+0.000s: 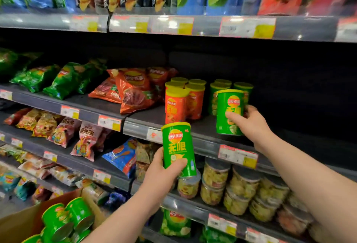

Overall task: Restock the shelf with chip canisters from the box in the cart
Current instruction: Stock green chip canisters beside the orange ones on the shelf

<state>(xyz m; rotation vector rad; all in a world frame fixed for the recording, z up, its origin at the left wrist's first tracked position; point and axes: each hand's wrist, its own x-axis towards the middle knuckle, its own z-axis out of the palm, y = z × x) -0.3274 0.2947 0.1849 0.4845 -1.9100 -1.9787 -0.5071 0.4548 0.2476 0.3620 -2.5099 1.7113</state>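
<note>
My right hand (249, 122) grips a green chip canister (229, 105) standing upright on the dark shelf (204, 126), in front of other green canisters (216, 90). Left of them stand several orange canisters (176, 105). My left hand (164, 175) holds a second green canister (176, 146) upright in the air, below and in front of the shelf edge. At the bottom left an open cardboard box (25, 221) holds more green canisters (65, 219) lying on their sides.
The shelf is dark and bare to the right of the green canisters. Red chip bags (131, 92) lie left of the orange canisters. Clear tubs of snacks (239, 190) fill the shelf below. Price tags (237, 155) line the shelf edges.
</note>
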